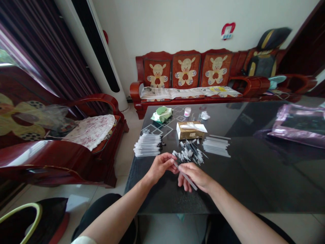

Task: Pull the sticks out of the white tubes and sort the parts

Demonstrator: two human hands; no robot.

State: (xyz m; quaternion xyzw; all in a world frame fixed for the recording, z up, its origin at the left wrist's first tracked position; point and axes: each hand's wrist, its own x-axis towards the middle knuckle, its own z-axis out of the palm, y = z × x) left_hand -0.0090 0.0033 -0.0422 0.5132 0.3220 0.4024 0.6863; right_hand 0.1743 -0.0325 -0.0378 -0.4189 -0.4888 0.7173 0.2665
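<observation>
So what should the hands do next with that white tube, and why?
Maybe the left hand should press gently on the far end of the white tube, because it pinches the tube there while the right hand grips it nearer the person.

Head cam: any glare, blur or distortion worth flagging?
Head view: glare on the armrest at left, sheen on the purple wrapping; head view: bright window at the left edge, faint reflections on the dark table; head view: wide-angle stretch, tall white unit leans; head view: translucent tube discernible, fine detail soft.
</observation>
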